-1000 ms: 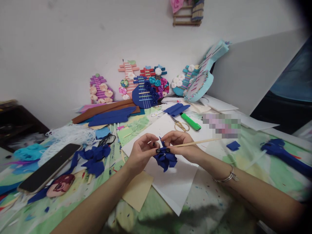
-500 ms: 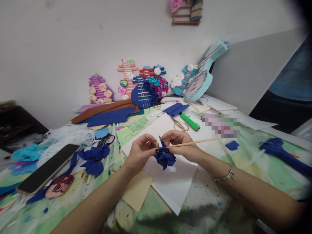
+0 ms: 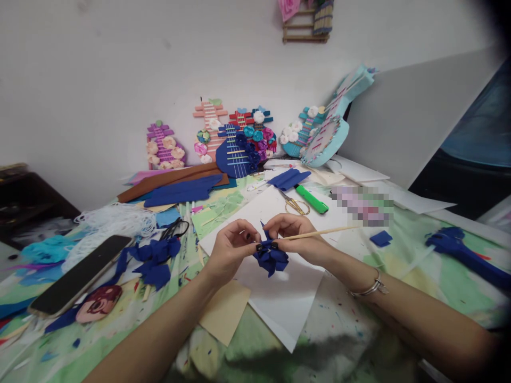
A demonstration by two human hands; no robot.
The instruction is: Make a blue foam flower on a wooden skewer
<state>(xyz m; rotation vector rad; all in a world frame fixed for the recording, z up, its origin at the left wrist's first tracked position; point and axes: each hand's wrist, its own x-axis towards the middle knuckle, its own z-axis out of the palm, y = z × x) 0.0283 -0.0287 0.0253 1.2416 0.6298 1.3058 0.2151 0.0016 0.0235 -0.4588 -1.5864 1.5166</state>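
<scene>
Between my two hands hangs a dark blue paper flower, petals downward, above white sheets. My left hand pinches its top edge between thumb and fingers. My right hand pinches the same flower from the other side, close to the left fingertips. A thin wooden stick also lies in my right hand and points out to the right. A narrow blue tip stands up between my fingers. Behind the hands lie gold-handled scissors and a green utility knife.
At left are a phone, blue paper scraps and white cord. A blue glue gun lies at right. Decorated toy guitars, one of them blue, lean on the back wall. A tan card is in front.
Almost nothing differs. Both hands keep the flower in the same place, with only a tiny shift of the fingers and the view.
</scene>
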